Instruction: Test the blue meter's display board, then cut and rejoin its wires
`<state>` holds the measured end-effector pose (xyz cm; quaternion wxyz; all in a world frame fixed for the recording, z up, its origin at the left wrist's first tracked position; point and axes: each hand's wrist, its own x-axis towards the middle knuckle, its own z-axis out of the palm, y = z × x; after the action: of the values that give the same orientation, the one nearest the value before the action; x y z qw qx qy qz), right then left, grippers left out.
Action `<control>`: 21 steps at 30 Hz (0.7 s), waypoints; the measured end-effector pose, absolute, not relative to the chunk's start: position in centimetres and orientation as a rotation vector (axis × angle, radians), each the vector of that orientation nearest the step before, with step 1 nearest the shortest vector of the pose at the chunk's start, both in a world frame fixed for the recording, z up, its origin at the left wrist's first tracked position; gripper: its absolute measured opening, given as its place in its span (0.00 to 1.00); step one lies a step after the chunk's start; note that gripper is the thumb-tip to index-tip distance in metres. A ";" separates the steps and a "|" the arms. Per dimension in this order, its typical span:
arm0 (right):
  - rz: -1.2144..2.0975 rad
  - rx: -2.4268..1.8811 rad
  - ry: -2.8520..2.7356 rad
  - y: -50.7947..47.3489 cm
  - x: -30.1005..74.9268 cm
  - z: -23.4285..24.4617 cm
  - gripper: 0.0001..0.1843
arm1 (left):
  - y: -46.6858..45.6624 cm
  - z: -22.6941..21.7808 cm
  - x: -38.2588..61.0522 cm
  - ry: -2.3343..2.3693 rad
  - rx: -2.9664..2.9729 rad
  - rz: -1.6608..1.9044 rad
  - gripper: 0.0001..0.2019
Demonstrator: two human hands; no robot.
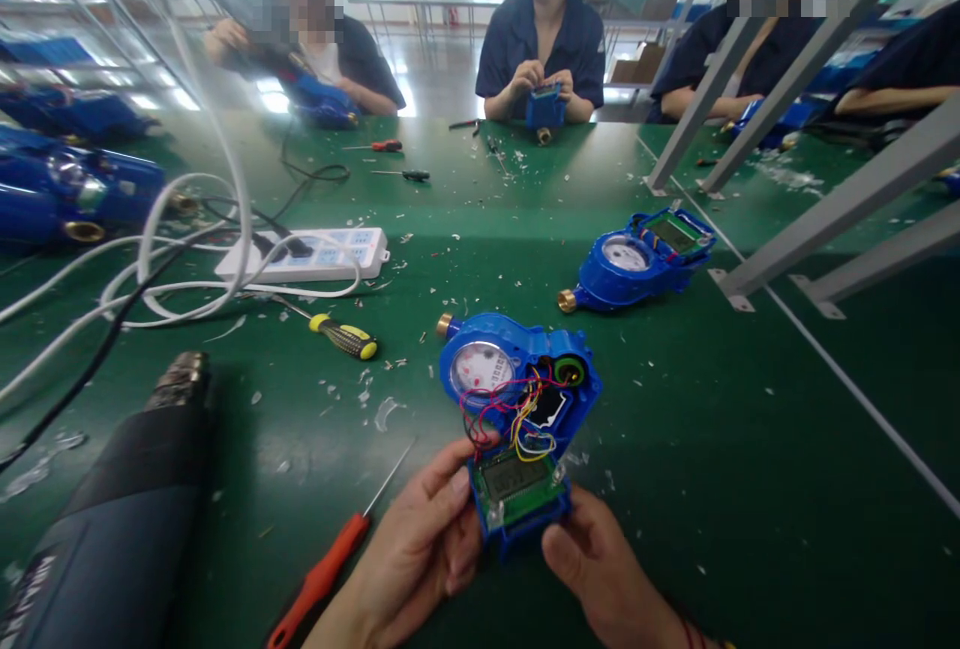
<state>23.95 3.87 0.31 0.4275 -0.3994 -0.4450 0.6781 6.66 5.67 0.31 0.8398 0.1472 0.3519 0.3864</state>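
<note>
My left hand point(431, 519) grips the left side of a green circuit board with a display point(517, 484), set in a blue plastic frame. At the frame's right side is my right hand point(600, 554), its thumb and fingers closed around the lower right corner. Red, yellow and white wires point(525, 409) run from the board to a blue water meter point(480, 369) lying just beyond it. The meter's housing is uncovered and shows a round green-and-black part point(570, 371) inside. An orange-handled screwdriver point(322, 569) lies left of my left hand.
A heat gun point(120, 519) lies at the left. Behind it are a yellow-and-black screwdriver point(345, 337), a white power strip point(307, 255) and loose cables. Another water meter point(630, 264) lies at right, near grey metal posts point(795, 219). Co-workers sit across the green table point(750, 449); plastic scraps are scattered about.
</note>
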 end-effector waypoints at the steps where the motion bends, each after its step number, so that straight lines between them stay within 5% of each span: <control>1: 1.706 -1.013 -1.079 3.9 24.0 0.4 0.21 | 5.6 0.3 6.7 0.732 0.341 0.822 0.21; 21: 1.658 -1.068 -0.975 3.6 22.7 0.7 0.17 | 4.7 -0.7 7.4 0.559 0.600 0.936 0.09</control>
<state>22.73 3.60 0.69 0.4536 -0.4327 -0.3949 0.6716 7.44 4.70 -0.73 0.8124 0.2812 0.2620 0.4384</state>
